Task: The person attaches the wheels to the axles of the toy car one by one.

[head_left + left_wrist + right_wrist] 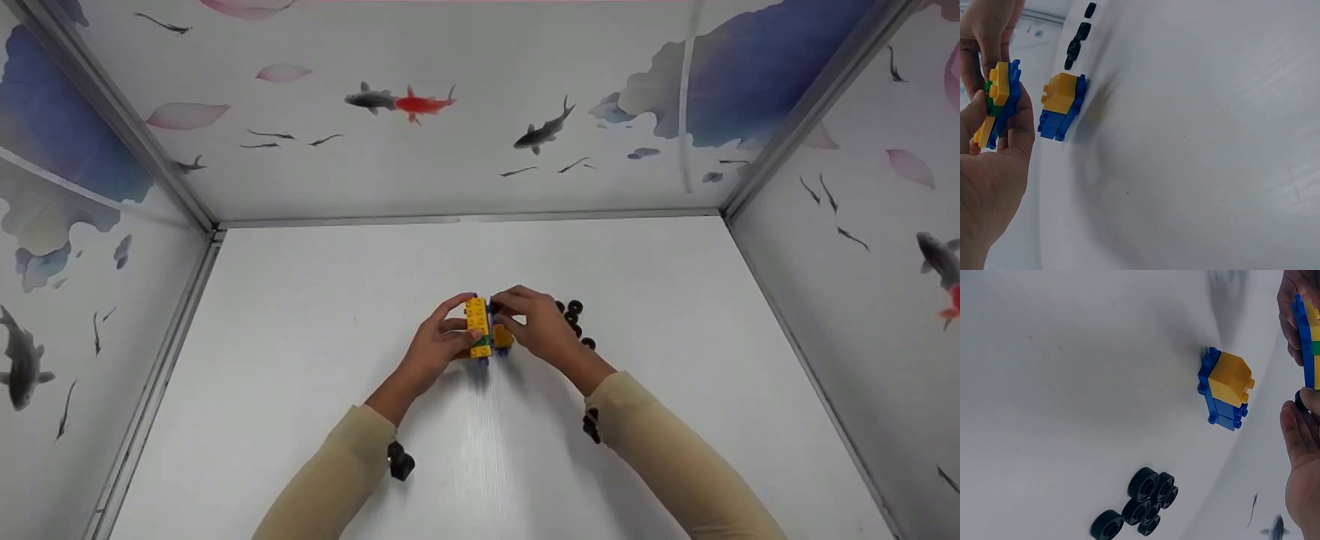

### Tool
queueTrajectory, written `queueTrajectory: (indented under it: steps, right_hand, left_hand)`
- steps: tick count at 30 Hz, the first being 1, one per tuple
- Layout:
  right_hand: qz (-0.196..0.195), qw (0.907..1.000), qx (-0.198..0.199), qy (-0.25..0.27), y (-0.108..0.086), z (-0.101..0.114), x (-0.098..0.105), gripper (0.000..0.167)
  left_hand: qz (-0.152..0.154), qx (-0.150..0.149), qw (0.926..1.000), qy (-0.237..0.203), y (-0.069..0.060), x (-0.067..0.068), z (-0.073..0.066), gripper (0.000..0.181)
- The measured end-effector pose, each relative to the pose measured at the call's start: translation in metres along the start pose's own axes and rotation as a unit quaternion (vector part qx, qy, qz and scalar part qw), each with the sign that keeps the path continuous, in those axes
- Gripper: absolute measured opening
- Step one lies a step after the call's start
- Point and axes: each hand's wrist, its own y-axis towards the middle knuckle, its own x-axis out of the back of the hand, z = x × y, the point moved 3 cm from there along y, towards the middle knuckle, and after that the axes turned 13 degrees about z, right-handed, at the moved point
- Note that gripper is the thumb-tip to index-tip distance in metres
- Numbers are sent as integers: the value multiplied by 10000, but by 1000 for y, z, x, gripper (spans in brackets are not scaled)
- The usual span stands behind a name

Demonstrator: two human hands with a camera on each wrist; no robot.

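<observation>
My left hand (433, 343) grips a long toy block car (475, 307) with yellow bricks, one green brick and a blue base. The car is held off the table, its studs facing the left side. In the right wrist view, my right hand (1306, 481) pinches a small black wheel (1299, 400) against or close to one end of the blue base; exact contact cannot be told. A second block piece (1230, 379), with a yellow sloped brick on a blue base, stands on the table beneath the hands. In the left wrist view, this piece (1061, 94) is apart from the left fingers.
Several loose black wheels (1143, 484) lie grouped on the white table (300, 315), just right of my right hand. Panels printed with fish (424, 103) and petals wall the table at the back and both sides.
</observation>
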Motion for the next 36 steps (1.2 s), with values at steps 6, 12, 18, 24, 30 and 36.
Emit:
queueTrajectory:
  steps: [6,12,18,24,30,36]
  right_hand:
    - [-134,9998,131,-56,-1,0,2,33]
    - [-65,9998,209,1,-2,1,2,34]
    - [-129,9996,242,14,-3,1,2,32]
    - [-191,9993,330,-42,-4,3,5,32]
    - [-254,9988,399,-155,-4,5,6,30]
    - [-241,9989,383,-78,-3,6,3,32]
  left_hand:
    - [44,127,9999,-69,3,-1,1,67]
    - [-17,187,9997,-178,3,0,2,66]
    - [47,243,9996,-107,2,-3,-2,67]
    - [86,188,9998,-24,2,-4,-5,65]
    - [102,15,9999,-1,5,-6,-6,64]
    - [87,-174,9998,92,5,-9,-6,64]
